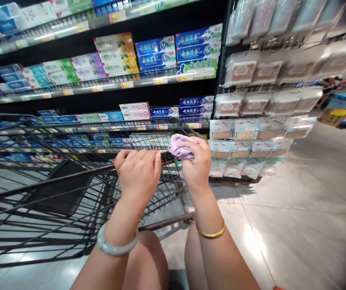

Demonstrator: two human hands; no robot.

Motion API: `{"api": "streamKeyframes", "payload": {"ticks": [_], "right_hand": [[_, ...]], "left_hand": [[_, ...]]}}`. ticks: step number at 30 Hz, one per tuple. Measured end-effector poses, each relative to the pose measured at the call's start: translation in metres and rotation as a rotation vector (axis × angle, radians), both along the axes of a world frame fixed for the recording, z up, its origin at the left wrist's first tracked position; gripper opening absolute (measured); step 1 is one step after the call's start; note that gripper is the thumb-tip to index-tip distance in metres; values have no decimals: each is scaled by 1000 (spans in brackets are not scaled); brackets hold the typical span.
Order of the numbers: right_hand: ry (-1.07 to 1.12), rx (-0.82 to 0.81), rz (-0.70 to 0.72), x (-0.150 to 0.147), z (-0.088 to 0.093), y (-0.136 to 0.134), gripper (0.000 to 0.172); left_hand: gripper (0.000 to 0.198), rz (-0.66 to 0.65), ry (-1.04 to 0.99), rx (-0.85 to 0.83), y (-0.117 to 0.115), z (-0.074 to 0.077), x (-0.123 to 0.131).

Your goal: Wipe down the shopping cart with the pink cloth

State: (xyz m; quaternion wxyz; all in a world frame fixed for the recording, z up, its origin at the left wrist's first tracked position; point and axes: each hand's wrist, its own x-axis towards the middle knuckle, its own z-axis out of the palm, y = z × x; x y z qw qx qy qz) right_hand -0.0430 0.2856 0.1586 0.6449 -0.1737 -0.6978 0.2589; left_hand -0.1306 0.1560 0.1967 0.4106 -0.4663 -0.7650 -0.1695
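A black wire shopping cart (70, 171) fills the left and middle of the view, its upper bar running up toward the right. My left hand (138, 171) is wrapped over that bar, with a pale jade-coloured bangle on the wrist. Just to its right, my right hand (199, 165) clutches a crumpled lilac cloth (180, 147) against the bar's right end. The fingers are folded over the cloth and hide part of it. A gold bangle circles my right wrist.
Shelves (100, 86) behind the cart carry several rows of boxed toothpaste. On the right, a rack (242, 96) holds hanging packs of small goods. Grey tiled floor (269, 213) extends at lower right, with stacked goods (342, 106) beyond.
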Motion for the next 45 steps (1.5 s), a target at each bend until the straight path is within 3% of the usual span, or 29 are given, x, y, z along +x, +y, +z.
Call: {"api": "streamKeyframes", "payload": {"ticks": [3,8,14,20,25,30,36,39,42,45], "right_hand": [[1,-28,-72,3,0,2,41],[-117,79,147,5,3,-4,41],[-21,-45,-20,10,-1,7,43],[-139,173,174,6,6,-16,34],[-58,42,61,9,9,-18,35],[-219,184,243,10,15,-27,36],[-91,66,85,11,15,-21,31],[-232,140,136,13,16,-22,33],[-215,137,217,15,17,-22,36],[-134,70,137,20,19,-16,37]], "left_hand": [[33,36,34,-7,-2,-2,-2],[31,43,97,21,-7,-3,-7],[26,44,164,16,-15,-5,-16],[24,50,204,51,-30,-6,-22],[28,81,202,52,-42,-6,-24],[29,96,207,49,-50,-5,-27],[27,94,195,51,-58,-5,-29],[31,118,142,66,-57,-4,-23],[28,118,87,113,-46,-1,-11],[26,29,9,104,-29,2,3]]}}
